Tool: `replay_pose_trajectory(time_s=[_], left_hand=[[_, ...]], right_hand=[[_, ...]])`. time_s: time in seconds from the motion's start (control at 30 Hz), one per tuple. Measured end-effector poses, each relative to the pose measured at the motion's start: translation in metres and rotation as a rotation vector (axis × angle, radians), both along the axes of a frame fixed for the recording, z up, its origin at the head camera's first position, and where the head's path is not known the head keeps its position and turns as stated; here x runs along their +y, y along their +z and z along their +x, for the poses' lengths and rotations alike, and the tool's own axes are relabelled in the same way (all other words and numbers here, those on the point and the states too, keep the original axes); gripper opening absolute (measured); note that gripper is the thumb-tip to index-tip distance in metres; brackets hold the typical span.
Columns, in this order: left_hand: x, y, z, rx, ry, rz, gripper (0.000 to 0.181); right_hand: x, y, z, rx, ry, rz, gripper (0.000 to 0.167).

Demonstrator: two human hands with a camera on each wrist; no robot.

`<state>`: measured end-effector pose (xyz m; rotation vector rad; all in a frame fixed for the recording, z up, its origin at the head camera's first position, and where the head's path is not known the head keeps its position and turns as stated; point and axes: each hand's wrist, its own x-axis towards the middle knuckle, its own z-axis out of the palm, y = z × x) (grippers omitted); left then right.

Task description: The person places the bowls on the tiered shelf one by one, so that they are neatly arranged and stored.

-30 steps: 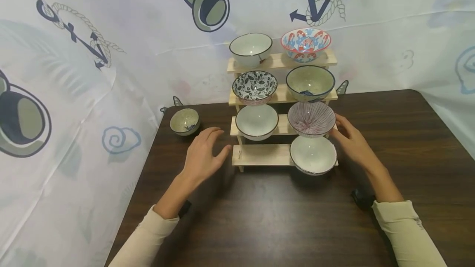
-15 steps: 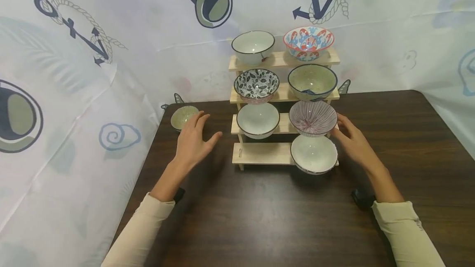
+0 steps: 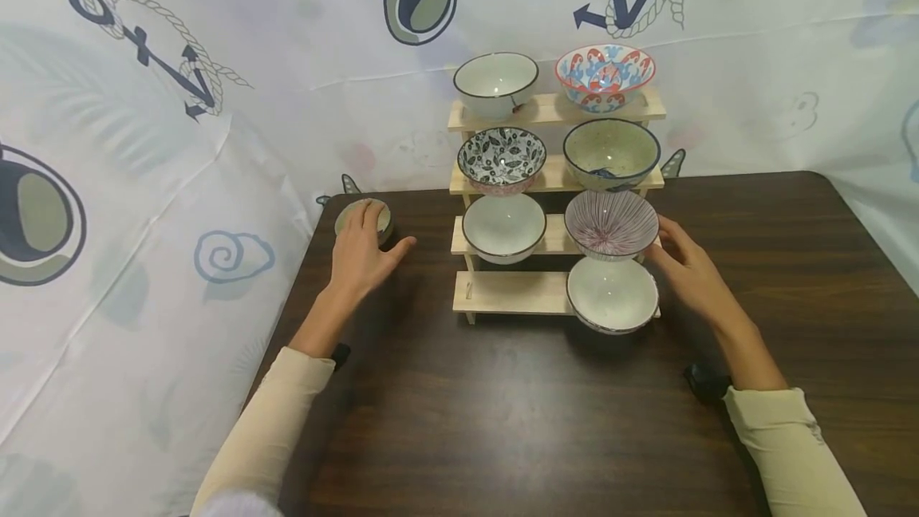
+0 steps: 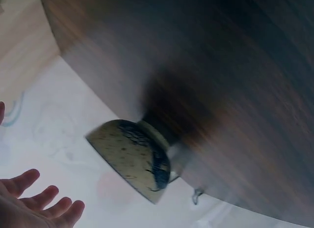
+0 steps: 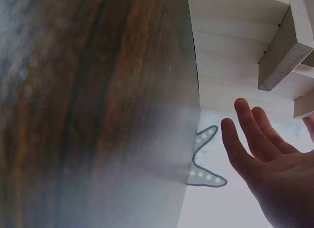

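Observation:
A small speckled green bowl [image 3: 385,222] with dark blue brushwork stands at the table's back left corner. My left hand [image 3: 353,258] is over it in the head view, fingers extended, covering part of it. In the left wrist view, a gap shows between the fingers and the bowl [image 4: 130,156]. On the right, my right hand [image 3: 691,271] is at the end of the wooden tiered rack [image 3: 511,294], fingers loosely bent. It is beside the purple-striped bowl [image 3: 610,223] and the white bowl [image 3: 613,294]; whether it touches the rack, I cannot tell.
Higher tiers carry a white bowl [image 3: 495,84], a red-and-blue patterned bowl [image 3: 605,78], a black leaf-patterned bowl [image 3: 501,158] and a green blue-rimmed bowl [image 3: 611,151]. Another white bowl [image 3: 504,227] sits third tier left. The dark table [image 3: 502,405] meets a printed cloth [image 3: 287,38] behind.
My left hand has moved left and away from me, from beside the rack to over the small green bowl. The right hand stays by the rack. The head view has shifted slightly.

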<state>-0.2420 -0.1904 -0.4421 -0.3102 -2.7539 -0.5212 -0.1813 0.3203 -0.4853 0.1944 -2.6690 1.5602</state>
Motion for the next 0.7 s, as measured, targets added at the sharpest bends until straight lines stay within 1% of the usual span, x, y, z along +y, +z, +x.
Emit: replay_pose_trajectory(time_s=[0.13,0.23,0.43,0.6,0.7], left_hand=[[-0.008,-0.005,-0.012,-0.005,0.016,-0.036,0.085],[-0.013,-0.008,-0.02,-0.024,0.037,-0.059,0.086],[-0.021,-0.012,-0.036,-0.076,0.086,-0.064,0.096],[-0.032,-0.021,-0.047,-0.125,0.127,-0.072,0.101],[-0.039,-0.026,-0.051,-0.159,0.149,-0.054,0.103]], right_hand=[[0.0,0.0,0.0,0.011,0.006,-0.004,0.061],[0.0,0.001,0.0,0.017,0.009,-0.008,0.061],[0.001,0.002,0.0,0.014,0.004,-0.007,0.062],[0.002,0.0,-0.002,0.003,0.003,-0.004,0.062],[0.002,-0.001,-0.002,0.002,0.003,-0.003,0.063]])
